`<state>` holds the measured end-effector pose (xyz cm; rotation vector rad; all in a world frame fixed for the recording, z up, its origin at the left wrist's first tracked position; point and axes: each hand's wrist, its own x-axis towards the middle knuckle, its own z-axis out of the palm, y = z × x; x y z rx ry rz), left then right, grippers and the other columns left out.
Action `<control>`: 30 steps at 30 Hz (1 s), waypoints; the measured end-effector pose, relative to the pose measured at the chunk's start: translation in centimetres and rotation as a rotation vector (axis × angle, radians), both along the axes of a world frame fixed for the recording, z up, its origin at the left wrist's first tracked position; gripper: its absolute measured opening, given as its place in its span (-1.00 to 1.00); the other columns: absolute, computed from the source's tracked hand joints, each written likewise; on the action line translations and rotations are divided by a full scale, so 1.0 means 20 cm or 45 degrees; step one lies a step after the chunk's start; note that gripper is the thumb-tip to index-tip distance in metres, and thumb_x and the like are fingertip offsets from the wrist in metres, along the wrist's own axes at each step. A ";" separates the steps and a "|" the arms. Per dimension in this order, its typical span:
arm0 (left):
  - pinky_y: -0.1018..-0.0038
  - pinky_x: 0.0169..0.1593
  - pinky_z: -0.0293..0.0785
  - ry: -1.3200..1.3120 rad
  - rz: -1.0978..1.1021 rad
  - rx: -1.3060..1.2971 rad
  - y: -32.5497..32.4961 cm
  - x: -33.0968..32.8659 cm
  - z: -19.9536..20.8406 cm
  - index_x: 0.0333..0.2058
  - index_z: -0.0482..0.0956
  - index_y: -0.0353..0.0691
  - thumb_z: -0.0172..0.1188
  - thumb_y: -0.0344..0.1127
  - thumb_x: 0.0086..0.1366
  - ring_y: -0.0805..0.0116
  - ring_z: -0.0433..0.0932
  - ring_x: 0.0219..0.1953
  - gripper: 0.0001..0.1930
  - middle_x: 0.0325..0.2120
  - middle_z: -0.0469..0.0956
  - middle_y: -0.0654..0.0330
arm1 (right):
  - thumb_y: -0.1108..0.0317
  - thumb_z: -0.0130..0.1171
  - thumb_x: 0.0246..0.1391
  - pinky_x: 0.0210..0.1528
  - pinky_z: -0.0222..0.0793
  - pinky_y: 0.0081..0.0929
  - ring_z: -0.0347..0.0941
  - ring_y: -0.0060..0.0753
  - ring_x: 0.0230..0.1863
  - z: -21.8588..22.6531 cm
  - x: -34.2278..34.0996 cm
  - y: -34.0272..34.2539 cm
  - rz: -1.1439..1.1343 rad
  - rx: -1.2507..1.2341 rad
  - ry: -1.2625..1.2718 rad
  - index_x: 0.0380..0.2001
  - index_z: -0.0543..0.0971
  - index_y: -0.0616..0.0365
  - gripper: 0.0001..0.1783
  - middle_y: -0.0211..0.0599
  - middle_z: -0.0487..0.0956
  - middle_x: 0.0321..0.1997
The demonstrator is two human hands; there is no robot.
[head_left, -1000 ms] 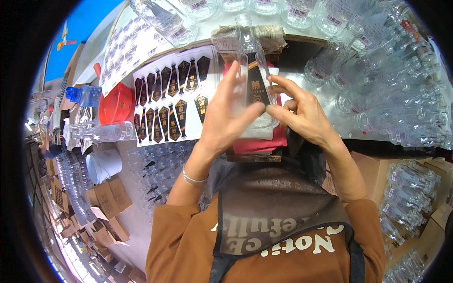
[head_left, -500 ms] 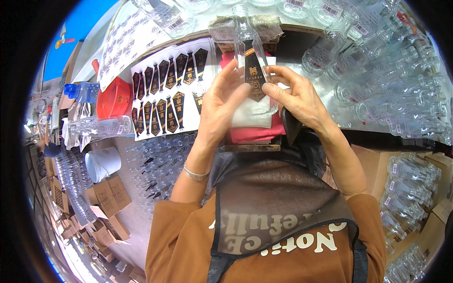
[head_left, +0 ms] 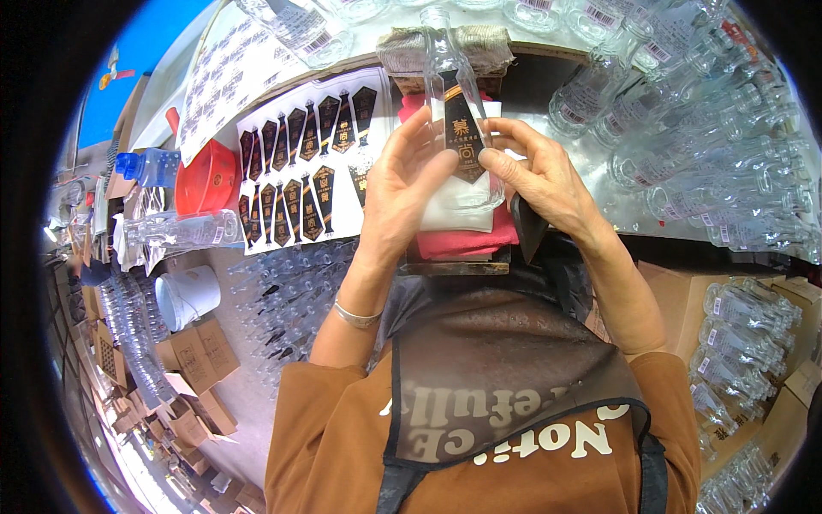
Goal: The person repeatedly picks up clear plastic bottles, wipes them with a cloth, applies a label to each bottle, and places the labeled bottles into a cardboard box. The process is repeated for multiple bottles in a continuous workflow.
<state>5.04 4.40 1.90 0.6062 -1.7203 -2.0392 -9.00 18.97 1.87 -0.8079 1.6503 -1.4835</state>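
A clear glass bottle (head_left: 449, 62) lies with its neck pointing away from me, resting on a padded stand. On its upper face sits a black, tie-shaped label (head_left: 463, 116) with gold print. My left hand (head_left: 398, 184) is closed around the bottle's left side, its thumb at the label's lower edge. From the right, my right hand (head_left: 548, 180) grips the bottle with curled fingers, its thumb on the label's lower right. Left of the stand lies a white sheet of similar black labels (head_left: 295, 163). Beneath the bottle are a white cloth (head_left: 454, 218) and a red cloth (head_left: 462, 243).
Many clear bottles (head_left: 685, 171) crowd the table at right. A rolled grey cloth (head_left: 402, 51) supports the bottle's neck. At left stand a red dustpan-like container (head_left: 206, 180) and a blue-capped jug (head_left: 158, 165). More bottles (head_left: 291, 291) stand on the floor, near a white bucket (head_left: 190, 295) and cardboard boxes (head_left: 197, 355).
Both thumbs have shifted slightly on the label's lower part. The bottle has hardly moved, and both hands stay around it.
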 end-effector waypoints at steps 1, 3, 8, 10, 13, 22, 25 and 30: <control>0.39 0.22 0.44 -0.006 0.004 -0.001 0.00 0.00 0.00 0.31 0.26 -0.39 0.29 -0.48 0.31 0.30 0.48 0.16 -0.36 0.14 0.46 -0.01 | 0.15 0.25 0.22 0.03 0.50 -0.42 0.60 -0.33 -0.02 0.00 0.00 0.00 0.001 -0.002 0.005 0.17 0.43 0.39 -0.39 -0.04 0.66 -0.04; 0.38 0.22 0.44 -0.010 0.006 -0.005 0.00 0.00 0.00 0.31 0.26 -0.39 0.29 -0.48 0.31 0.30 0.48 0.16 -0.36 0.15 0.46 -0.01 | 0.15 0.25 0.22 0.03 0.51 -0.42 0.60 -0.33 -0.02 0.00 0.00 0.00 0.003 0.000 0.002 0.17 0.44 0.38 -0.40 -0.03 0.66 -0.04; 0.38 0.23 0.44 -0.002 -0.009 -0.008 0.00 0.00 0.00 0.31 0.26 -0.39 0.30 -0.48 0.30 0.29 0.47 0.17 -0.36 0.16 0.45 0.00 | 0.15 0.25 0.22 0.03 0.51 -0.42 0.60 -0.33 -0.03 -0.01 -0.01 0.01 0.006 -0.007 0.015 0.16 0.44 0.38 -0.40 -0.04 0.66 -0.05; 0.38 0.23 0.43 0.017 -0.007 -0.003 -0.01 0.00 -0.01 0.31 0.26 -0.39 0.29 -0.49 0.30 0.29 0.46 0.18 -0.36 0.16 0.44 -0.01 | 0.15 0.25 0.22 0.03 0.51 -0.42 0.60 -0.33 -0.03 -0.01 -0.01 0.00 0.016 -0.008 0.019 0.16 0.44 0.38 -0.40 -0.04 0.66 -0.04; 0.37 0.25 0.41 0.001 -0.009 -0.027 -0.01 0.00 -0.01 0.31 0.25 -0.40 0.29 -0.49 0.30 0.29 0.46 0.19 -0.36 0.17 0.44 -0.01 | 0.13 0.25 0.22 0.03 0.50 -0.42 0.60 -0.33 -0.02 0.00 -0.01 0.00 0.026 0.008 0.009 0.16 0.45 0.37 -0.40 -0.04 0.66 -0.05; 0.43 0.10 0.42 -0.098 0.062 -0.053 -0.09 -0.11 0.11 0.21 0.43 -0.33 0.16 -0.01 0.44 0.42 0.50 0.05 -0.44 0.06 0.53 0.18 | -0.10 -0.01 0.38 -0.33 0.44 -0.63 0.49 -0.61 -0.59 0.03 -0.19 -0.09 0.118 0.036 0.055 0.13 0.49 0.38 -0.34 0.07 0.64 -0.04; 0.47 0.03 0.51 -0.109 0.089 0.061 -0.15 -0.21 0.12 0.15 0.40 -0.48 0.20 -0.06 0.43 0.41 0.56 -0.06 -0.43 -0.04 0.57 0.04 | -0.16 -0.05 0.38 -0.26 0.45 -0.62 0.51 -0.57 -0.58 0.02 -0.26 -0.19 0.138 0.040 0.087 0.04 0.54 0.45 -0.27 0.05 0.65 -0.10; 0.50 -0.07 0.52 -0.187 0.130 0.010 -0.19 -0.28 0.10 0.05 0.47 -0.47 0.25 0.02 0.38 0.44 0.57 -0.17 -0.41 -0.17 0.59 0.09 | -0.23 0.02 0.27 0.02 0.40 -0.47 0.60 -0.44 -0.13 0.08 -0.26 -0.28 0.013 0.117 0.211 -0.17 0.72 0.29 -0.30 -0.18 0.74 -0.32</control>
